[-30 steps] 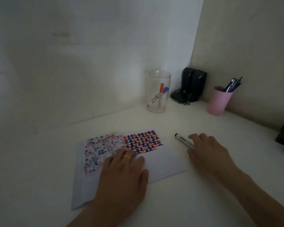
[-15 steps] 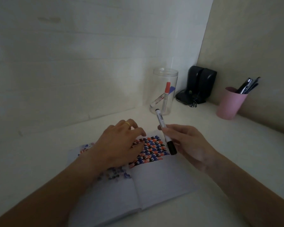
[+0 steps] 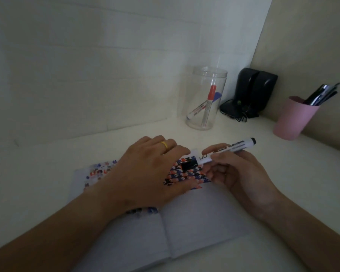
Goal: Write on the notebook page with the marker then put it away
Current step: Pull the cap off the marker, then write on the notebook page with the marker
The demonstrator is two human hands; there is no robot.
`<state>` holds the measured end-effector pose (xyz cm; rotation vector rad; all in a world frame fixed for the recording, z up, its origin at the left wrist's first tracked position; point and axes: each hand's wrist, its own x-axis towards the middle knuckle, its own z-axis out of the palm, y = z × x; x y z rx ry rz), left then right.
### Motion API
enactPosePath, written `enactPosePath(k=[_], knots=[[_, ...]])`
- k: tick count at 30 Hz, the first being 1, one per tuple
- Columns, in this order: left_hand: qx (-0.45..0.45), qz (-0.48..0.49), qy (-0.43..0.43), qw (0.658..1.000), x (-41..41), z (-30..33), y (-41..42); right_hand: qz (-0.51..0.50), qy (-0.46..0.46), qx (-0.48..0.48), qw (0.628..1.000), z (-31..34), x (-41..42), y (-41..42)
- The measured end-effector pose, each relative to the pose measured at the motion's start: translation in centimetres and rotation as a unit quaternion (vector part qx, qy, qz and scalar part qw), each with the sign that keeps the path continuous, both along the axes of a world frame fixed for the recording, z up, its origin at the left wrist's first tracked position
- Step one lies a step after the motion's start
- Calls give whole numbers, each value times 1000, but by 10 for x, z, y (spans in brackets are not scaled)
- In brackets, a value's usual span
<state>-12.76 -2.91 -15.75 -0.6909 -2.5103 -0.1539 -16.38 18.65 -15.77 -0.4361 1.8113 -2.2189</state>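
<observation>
Nearest the viewer, the open notebook with pale blank pages and a patterned red, blue and black cover flap (image 3: 194,222) lies flat on the white counter (image 3: 47,163), its spine running near to far; the near pages are bare and no writing shows on them. Over its far part, the left hand with a yellow ring (image 3: 145,173) rests palm down, fingers reaching right toward the black cap (image 3: 188,165) of the marker; whether those fingers have closed on the cap or only touch it cannot be told. The right hand (image 3: 232,173) has its grip closed around the white-barrelled marker with a black cap (image 3: 222,152), pinched at mid-barrel. The marker's long axis runs left to right, slightly tilted, the capped end low and to the left over the patterned flap, the butt end higher and to the right. The capped end thus lies directly between the two hands, and the left hand is the nearer one to it. Judgement: the step in hand is uncapping, a pull along the barrel's axis toward the left while the right hand holds firm. Farther back stands a clear plastic cylindrical jar holding two markers (image 3: 205,99), the likely place for putting the marker away. Beyond, right, are black speakers (image 3: 255,89) and a pink cup of pens (image 3: 294,118).
</observation>
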Motion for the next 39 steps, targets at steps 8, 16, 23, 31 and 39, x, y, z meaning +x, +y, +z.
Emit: enactPosePath(k=[8, 16, 23, 31, 39], knots=[[31, -55, 34, 997, 6, 6, 11, -2, 88, -11, 996, 6, 16, -7], [127, -123, -109, 978, 11, 16, 20, -35, 115, -3, 993, 13, 19, -11], [289, -55, -139, 946, 2, 13, -27, -174, 68, -121, 975, 31, -8, 43], [55, -27, -58, 996, -10, -4, -18, -99, 40, 48, 993, 11, -4, 21], [71, -41, -116, 990, -12, -14, -26, -98, -6, 153, 983, 7, 2, 23]])
